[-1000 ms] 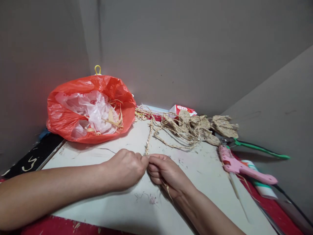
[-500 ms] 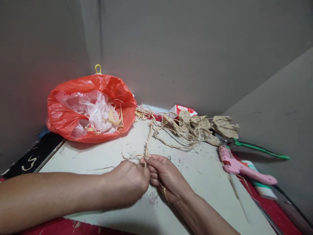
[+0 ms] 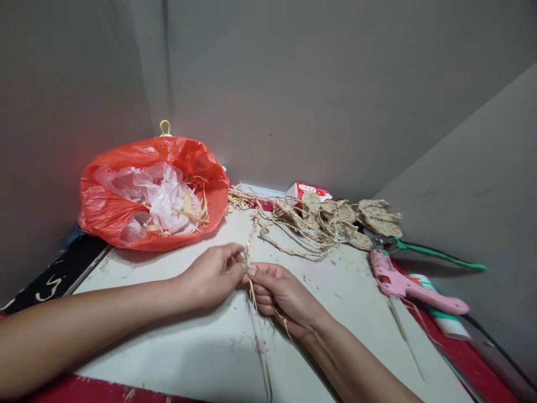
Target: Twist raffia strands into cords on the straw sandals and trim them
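A thin braided straw cord (image 3: 253, 232) runs from the back of the white board down to my two hands. Thumb and fingers of my right hand (image 3: 283, 294) pinch it near its lower end. Right beside them, my left hand (image 3: 216, 274) has its fingers curled and closed at the cord, gripping a strand there; the fingertips are partly hidden. Loose straw strands (image 3: 254, 299) hang down below the pinch toward the near edge. Another short strand pokes out under my right palm.
A red plastic bag (image 3: 113, 226) with straw scraps stands back left. Coiled braided cord (image 3: 306, 238) and woven pieces (image 3: 380, 218) lie back right. Along the right are green-handled pliers (image 3: 440, 254), a pink glue gun (image 3: 403, 284) with a glue stick and a white-green tube (image 3: 451, 324).
My left hand has turned from a fist below the pinch to curled fingers higher up at the cord. Loose strands now hang downward. My right hand keeps its pinch.
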Motion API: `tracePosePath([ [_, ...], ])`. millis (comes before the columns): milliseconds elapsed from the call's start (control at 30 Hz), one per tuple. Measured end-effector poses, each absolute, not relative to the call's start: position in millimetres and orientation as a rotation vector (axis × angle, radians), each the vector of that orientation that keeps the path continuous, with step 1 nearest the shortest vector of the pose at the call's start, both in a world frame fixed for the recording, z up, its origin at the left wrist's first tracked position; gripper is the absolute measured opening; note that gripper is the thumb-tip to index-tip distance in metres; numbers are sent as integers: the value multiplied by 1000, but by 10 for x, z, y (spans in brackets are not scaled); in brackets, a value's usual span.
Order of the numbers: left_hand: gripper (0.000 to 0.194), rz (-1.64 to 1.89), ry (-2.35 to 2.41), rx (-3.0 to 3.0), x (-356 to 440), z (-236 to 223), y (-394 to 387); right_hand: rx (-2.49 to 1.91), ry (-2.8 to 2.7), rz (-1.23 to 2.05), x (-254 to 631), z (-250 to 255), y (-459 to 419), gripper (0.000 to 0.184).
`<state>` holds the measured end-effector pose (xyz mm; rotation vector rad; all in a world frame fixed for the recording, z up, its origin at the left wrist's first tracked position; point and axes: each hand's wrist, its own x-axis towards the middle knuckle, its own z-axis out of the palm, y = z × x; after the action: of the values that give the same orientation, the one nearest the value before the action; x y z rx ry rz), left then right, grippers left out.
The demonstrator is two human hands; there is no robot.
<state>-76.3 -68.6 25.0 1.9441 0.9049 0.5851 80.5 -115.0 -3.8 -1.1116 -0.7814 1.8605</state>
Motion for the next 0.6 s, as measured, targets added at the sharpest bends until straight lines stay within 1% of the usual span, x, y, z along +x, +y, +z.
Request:
tracePosePath([
  [67,27,392,813,1790,-730,123,-649,-1122,-816,1861,821,-29,-1146,34],
  [100,28,361,783,1761,-724,81,-651,-1130,-828,1861,830,-25,-1145,34],
  [233,23,419,794,1868,-734,55,-675,-1165,-851,1872,868,-7,-1144,33],
  [433,23,304,843,2160,-750,92,-589,-1240,-984,1859,895,19,-1146,31],
  [600,27,226,733,1990,-763,86,-503,-1312,-1121,1792,917,-4,-1135,31],
])
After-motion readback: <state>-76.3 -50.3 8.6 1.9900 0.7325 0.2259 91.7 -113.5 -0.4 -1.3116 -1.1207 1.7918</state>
